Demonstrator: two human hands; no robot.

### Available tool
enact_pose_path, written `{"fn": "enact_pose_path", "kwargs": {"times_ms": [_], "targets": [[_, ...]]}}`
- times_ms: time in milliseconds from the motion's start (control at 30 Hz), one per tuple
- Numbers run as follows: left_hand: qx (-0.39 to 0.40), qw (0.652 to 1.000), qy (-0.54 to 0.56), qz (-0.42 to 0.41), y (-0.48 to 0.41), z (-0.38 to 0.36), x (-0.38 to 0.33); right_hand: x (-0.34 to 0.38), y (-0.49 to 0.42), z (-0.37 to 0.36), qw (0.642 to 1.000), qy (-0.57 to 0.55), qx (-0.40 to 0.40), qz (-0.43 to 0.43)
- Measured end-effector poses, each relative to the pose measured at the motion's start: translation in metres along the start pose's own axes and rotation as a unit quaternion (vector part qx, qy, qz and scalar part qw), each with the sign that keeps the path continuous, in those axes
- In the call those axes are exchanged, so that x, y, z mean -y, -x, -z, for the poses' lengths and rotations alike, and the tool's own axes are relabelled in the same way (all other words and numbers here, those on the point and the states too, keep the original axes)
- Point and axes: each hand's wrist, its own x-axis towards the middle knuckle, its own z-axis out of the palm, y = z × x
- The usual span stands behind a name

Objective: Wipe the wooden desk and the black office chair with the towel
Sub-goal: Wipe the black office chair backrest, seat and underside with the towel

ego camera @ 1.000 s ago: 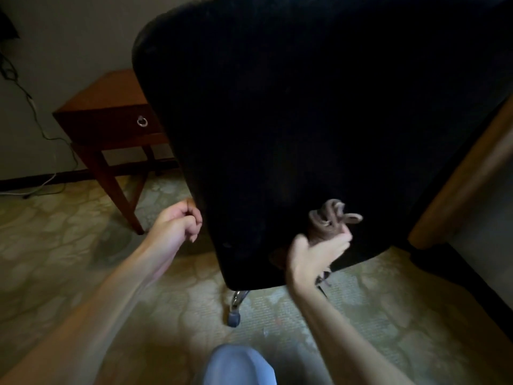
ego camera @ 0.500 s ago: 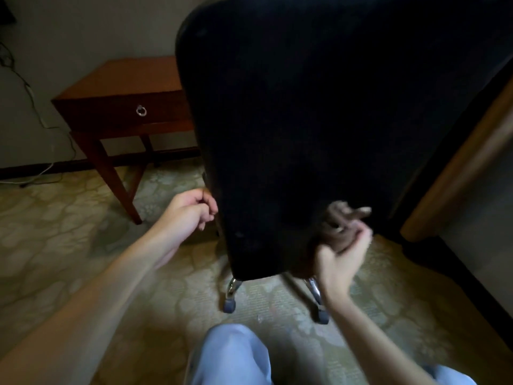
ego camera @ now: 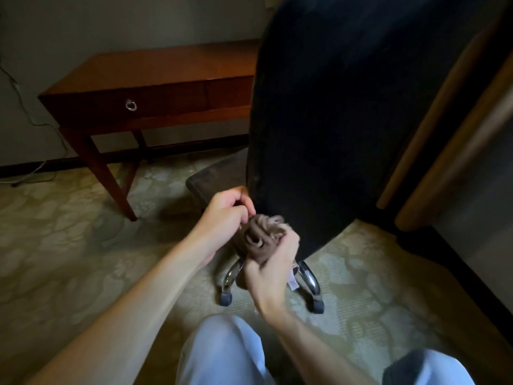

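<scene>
The right hand is clamped round the bunched towel, near centre, just before the lower edge of the black office chair; the left hand, fingers curled, seems to pinch the towel's upper fold, though blur leaves that unsure. The chair's tall back fills the right; the wooden desk stands far left; the towel, being soft, light and limp, should handle best wadded in the palm, loose ends tucked in.
</scene>
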Motion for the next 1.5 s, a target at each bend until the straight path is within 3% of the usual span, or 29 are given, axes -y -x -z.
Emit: {"fn": "enact_pose_path", "kwargs": {"times_ms": [100, 267, 433, 567, 700, 800, 900, 1000, 1100, 1200, 1333, 1500], "targets": [[0.014, 1.000, -0.006, -0.008, 0.002, -0.003, 0.001, -0.021, -0.007, 0.041, 0.996, 0.019, 0.085, 0.024], [0.025, 0.999, -0.009, -0.020, 0.003, -0.016, -0.001, -0.037, -0.057, 0.105, 0.982, -0.019, -0.091, -0.166], [0.046, 0.998, -0.009, -0.046, 0.005, -0.045, -0.005, -0.038, -0.079, 0.084, 0.947, -0.119, -0.074, -0.287], [0.069, 0.996, -0.021, -0.045, 0.002, -0.066, -0.009, -0.032, -0.066, 0.064, 0.866, -0.231, -0.127, -0.426], [0.076, 0.994, -0.049, -0.059, -0.007, -0.081, -0.015, 0.009, -0.080, 0.093, 0.849, -0.293, -0.105, -0.428], [0.088, 0.992, -0.068, -0.066, -0.014, -0.089, -0.020, 0.061, -0.105, 0.132, 0.905, -0.285, -0.136, -0.283], [0.052, 0.996, -0.026, -0.067, -0.021, -0.093, -0.027, 0.119, -0.129, 0.185, 0.964, -0.173, -0.201, 0.017], [-0.005, 0.999, 0.012, -0.037, -0.026, -0.094, -0.026, 0.154, -0.152, 0.225, 0.948, -0.068, -0.197, 0.242], [-0.022, 1.000, 0.016, 0.000, -0.028, -0.095, -0.020, 0.163, -0.171, 0.225, 0.890, 0.057, -0.216, 0.399], [-0.025, 1.000, 0.009, 0.011, -0.027, -0.097, -0.010, 0.141, -0.172, 0.195, 0.854, 0.187, -0.187, 0.449], [-0.045, 0.998, 0.015, 0.038, -0.025, -0.090, 0.004, 0.055, -0.153, 0.174, 0.819, 0.306, -0.141, 0.465], [-0.067, 0.995, 0.012, 0.070, -0.023, -0.071, 0.013, -0.043, -0.115, 0.171, 0.835, 0.388, -0.016, 0.391]]}}
